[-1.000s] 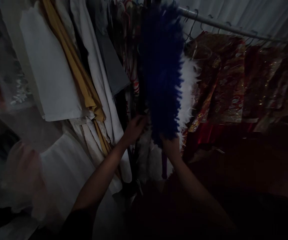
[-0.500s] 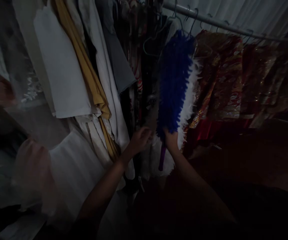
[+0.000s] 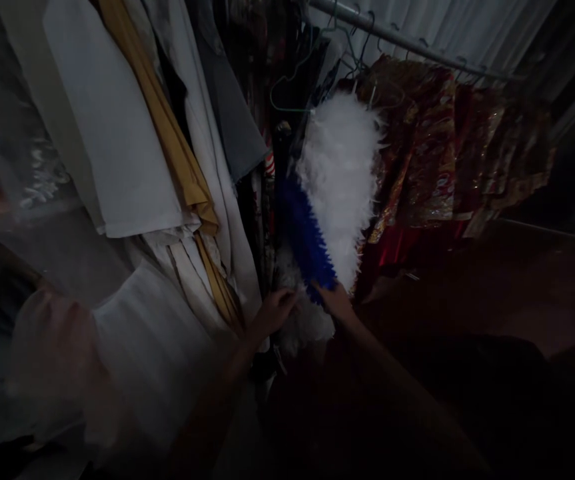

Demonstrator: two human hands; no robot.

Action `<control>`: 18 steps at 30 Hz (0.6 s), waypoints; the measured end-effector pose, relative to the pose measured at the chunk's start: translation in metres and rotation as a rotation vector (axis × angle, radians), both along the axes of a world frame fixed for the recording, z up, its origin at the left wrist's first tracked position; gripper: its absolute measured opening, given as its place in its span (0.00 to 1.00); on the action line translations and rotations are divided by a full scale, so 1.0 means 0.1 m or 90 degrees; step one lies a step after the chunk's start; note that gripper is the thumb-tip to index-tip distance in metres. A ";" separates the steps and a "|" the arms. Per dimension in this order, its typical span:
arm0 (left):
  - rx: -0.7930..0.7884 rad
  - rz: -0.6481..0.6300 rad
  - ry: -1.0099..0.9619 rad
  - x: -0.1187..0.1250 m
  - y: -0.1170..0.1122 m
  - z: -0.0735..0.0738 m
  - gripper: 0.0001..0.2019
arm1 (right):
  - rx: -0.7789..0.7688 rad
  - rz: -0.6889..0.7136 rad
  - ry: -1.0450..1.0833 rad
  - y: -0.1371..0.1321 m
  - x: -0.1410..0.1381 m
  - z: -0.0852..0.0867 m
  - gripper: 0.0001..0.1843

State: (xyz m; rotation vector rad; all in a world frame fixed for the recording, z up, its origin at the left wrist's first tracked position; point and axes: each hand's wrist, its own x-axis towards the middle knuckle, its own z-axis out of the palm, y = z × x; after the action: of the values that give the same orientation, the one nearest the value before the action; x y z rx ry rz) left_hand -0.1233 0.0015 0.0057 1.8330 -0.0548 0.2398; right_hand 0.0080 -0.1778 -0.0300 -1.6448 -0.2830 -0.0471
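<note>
Your right hand (image 3: pixel 336 301) is closed around the base of the blue duster (image 3: pixel 307 239), just under its bristled head. The handle itself is hidden inside the fist, so the exact finger wrap cannot be told. The duster points up and to the left, with its head lying against the lower edge of the white feather garment (image 3: pixel 340 180), which hangs from the rail (image 3: pixel 397 41).

Your left hand (image 3: pixel 274 312) has its fingers curled loosely on the white fluff at the foot of that garment, just beside the duster's base. The frame is too dark to show whether it pinches the fluff or only rests on it.

Handling, as a judgement:
- The duster looks light, with soft, springy fibres on a stiff core. Hold it at the handle, not the head; the fibres would crush and slip.
- The feathers look fragile and liable to shed. Take hold lightly, near the backing rather than the tips.

To the left hang white and mustard clothes (image 3: pixel 167 133); to the right, red embroidered robes (image 3: pixel 437 147).
</note>
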 end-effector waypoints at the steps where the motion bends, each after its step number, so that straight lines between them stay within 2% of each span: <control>1: -0.003 0.002 0.011 -0.03 0.00 -0.08 0.19 | -0.013 0.005 0.025 -0.02 -0.14 -0.19 0.39; 3: 0.009 0.031 0.017 -0.08 0.01 -0.20 0.18 | -0.018 -0.013 0.055 -0.06 -0.37 -0.50 0.38; 4: 0.016 0.056 0.021 -0.12 0.02 -0.24 0.19 | -0.005 -0.031 0.057 -0.07 -0.44 -0.58 0.37; 5: 0.025 0.083 0.027 -0.15 0.03 -0.26 0.20 | 0.016 -0.047 0.047 -0.08 -0.47 -0.59 0.36; 6: 0.034 0.105 0.031 -0.19 0.04 -0.26 0.21 | 0.042 -0.057 0.026 -0.08 -0.47 -0.54 0.35; 8: 0.052 0.117 0.035 -0.26 0.03 -0.24 0.24 | 0.094 -0.056 -0.050 -0.06 -0.33 -0.24 0.32; 12: 0.049 0.070 0.029 -0.34 -0.10 -0.20 0.25 | 0.153 -0.001 -0.232 0.11 0.24 0.74 0.29; 14: 0.038 0.085 0.023 -0.35 -0.19 -0.22 0.25 | 0.157 0.035 -0.279 0.22 0.51 1.10 0.30; 16: 0.039 0.112 0.010 -0.37 -0.30 -0.25 0.23 | 0.161 0.061 -0.280 0.33 0.68 1.23 0.32; 18: 0.037 0.127 -0.004 -0.39 -0.40 -0.26 0.23 | 0.161 0.082 -0.243 0.39 0.75 1.11 0.34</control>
State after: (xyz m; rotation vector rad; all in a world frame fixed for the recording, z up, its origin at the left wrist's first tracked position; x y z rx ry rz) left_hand -0.1628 -0.0388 -0.0205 1.8970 0.1186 0.3884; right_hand 0.0830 -0.1391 0.0812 -1.3556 -0.6468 -0.2906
